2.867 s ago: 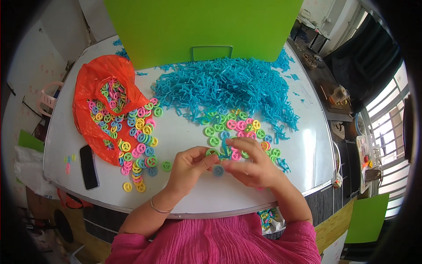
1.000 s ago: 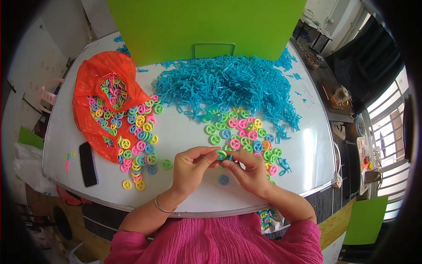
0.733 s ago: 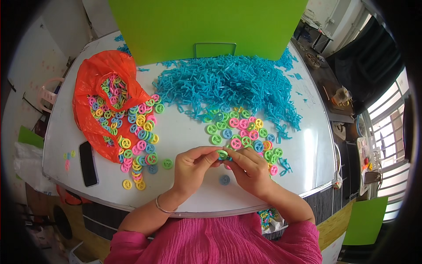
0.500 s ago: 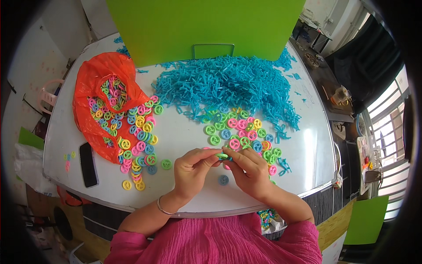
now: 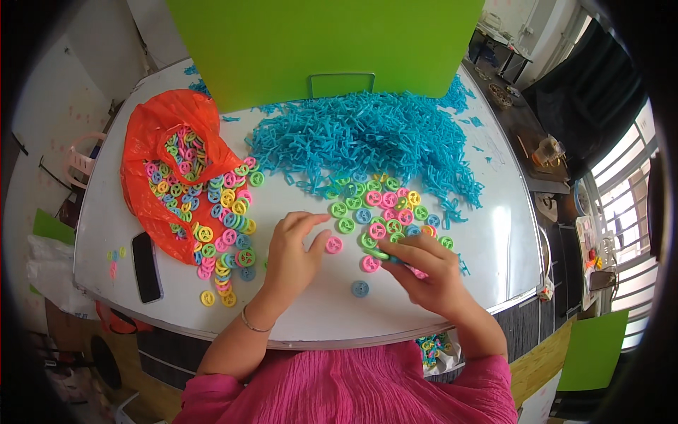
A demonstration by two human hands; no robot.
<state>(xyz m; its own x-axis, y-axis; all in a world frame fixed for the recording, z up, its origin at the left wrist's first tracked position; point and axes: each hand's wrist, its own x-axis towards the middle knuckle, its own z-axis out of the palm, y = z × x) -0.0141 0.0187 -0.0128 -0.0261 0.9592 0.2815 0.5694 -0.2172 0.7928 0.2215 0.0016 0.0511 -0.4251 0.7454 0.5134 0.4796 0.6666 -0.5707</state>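
My left hand [image 5: 295, 256] is over the table with its fingers apart and nothing in them. Just right of its fingertips lies a pink plastic wheel [image 5: 334, 245]. My right hand [image 5: 427, 272] pinches a green plastic wheel [image 5: 378, 253], tilted nearly edge-on, with a bit of blue plastic at its side. Beneath and beyond the right hand spreads a loose group of pink, green, blue and yellow wheels [image 5: 374, 198], partly hidden by the fingers. Nearer to me a single blue wheel [image 5: 360, 288] lies flat on the white table [image 5: 311, 311].
A heap of small blue plastic pieces [image 5: 353, 138] lies before a green board [image 5: 325, 42]. On the left an open red plastic bag [image 5: 138, 155] spills many coloured wheels. A black phone [image 5: 147, 267] lies beside it. Below the table's front edge is a bag of mixed parts [image 5: 436, 350].
My hands were together on the green wheel. They have moved apart: the left has let go and opened, and the right has carried the wheel to the right.
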